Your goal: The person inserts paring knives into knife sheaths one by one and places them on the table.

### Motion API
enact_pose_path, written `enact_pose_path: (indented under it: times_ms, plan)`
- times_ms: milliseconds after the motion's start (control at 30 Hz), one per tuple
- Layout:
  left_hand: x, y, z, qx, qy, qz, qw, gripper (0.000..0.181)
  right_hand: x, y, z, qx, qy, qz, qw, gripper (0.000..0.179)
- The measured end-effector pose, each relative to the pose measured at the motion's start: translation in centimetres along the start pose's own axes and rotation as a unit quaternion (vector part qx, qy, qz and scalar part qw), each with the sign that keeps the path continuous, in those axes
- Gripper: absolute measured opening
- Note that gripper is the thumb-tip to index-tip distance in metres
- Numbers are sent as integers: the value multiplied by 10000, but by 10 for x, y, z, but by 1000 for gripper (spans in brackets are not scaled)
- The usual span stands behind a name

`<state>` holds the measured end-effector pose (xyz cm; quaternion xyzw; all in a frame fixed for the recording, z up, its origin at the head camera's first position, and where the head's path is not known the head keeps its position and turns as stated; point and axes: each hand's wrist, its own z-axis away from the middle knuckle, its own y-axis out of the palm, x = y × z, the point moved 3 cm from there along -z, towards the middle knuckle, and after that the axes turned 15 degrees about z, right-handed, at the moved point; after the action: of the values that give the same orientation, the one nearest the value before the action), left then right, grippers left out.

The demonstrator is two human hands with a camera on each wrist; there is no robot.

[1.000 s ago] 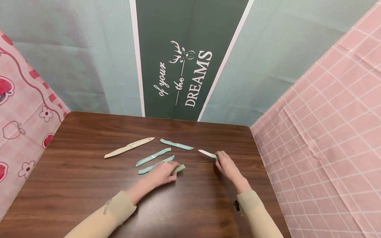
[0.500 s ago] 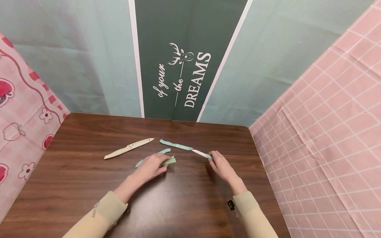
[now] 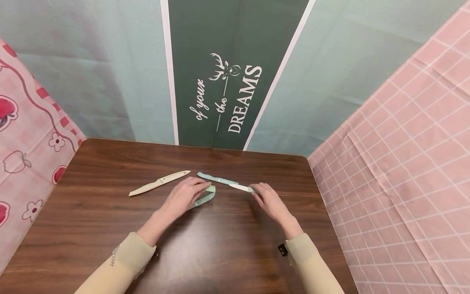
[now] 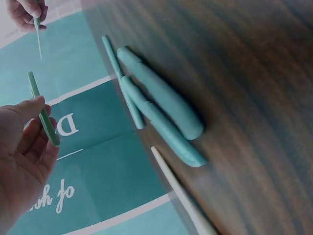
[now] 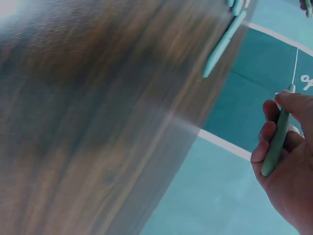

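Observation:
My left hand (image 3: 182,193) pinches a green blade sheath (image 4: 50,131) between thumb and fingers, above the table. In my right hand (image 3: 271,201) is a small knife (image 5: 278,142), gripped by its green handle; its bare white blade (image 3: 239,187) points left, towards the left hand. Sheath and knife are apart. Under the left hand lie two turquoise sheathed knives (image 4: 161,93), partly hidden in the head view. A blue sheathed knife (image 3: 218,179) rests farther back, its tip end overlapped by the bare blade in the head view.
A cream sheathed knife (image 3: 159,183) lies to the left on the brown wooden table (image 3: 227,253). A printed cloth (image 3: 235,36) hangs behind the table. Pink patterned cloths stand at the left and right (image 3: 407,163).
Both hands have moved left, with the sheath and knife still in them. The left hand has also moved farther back, now covering much of the turquoise sheathed knives.

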<state>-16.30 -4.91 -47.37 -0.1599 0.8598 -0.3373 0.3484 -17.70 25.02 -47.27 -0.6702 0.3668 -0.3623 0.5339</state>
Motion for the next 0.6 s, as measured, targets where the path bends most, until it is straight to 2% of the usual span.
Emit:
enact_pose_path:
  times_ms: [233, 467, 600]
  plan:
    - [-7, -10, -8, -305, 266, -78, 9991, 28, 14, -18, -7, -307, -388, -163, 9986, 29]
    - [-14, -16, -12, -346, 187, -73, 9992, 31, 28, -30, -9, -348, -709, -100, 9968, 29]
    - [-16, -18, -12, -401, 246, -55, 9989, 30, 33, -35, -10, -339, -785, -50, 9963, 29]
